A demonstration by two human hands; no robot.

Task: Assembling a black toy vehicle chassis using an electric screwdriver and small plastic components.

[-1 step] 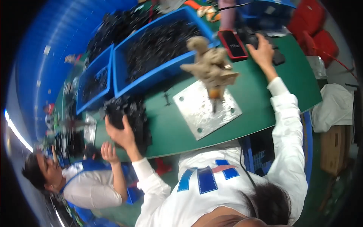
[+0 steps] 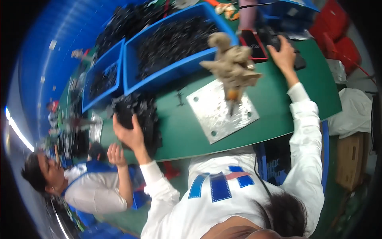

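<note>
Black parts (image 2: pixel 149 119) lie in a jumble by the left hand (image 2: pixel 131 134). A dark object (image 2: pixel 300 62) sits by the right hand (image 2: pixel 285 56).

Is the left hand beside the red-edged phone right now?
No, the left hand is by the heap of black parts, and the right hand is the one beside the phone.

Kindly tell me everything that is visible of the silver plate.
The silver plate is flat, roughly square and looks like shiny metal with uneven bright reflections. Three round holes show near its corners; the fourth corner is hidden behind a tan, lumpy thing. A dark, narrow tip appears over the plate; whether it touches is unclear. The plate lies at an angle on the green table, between the left hand and right hand, touched by neither.
</note>
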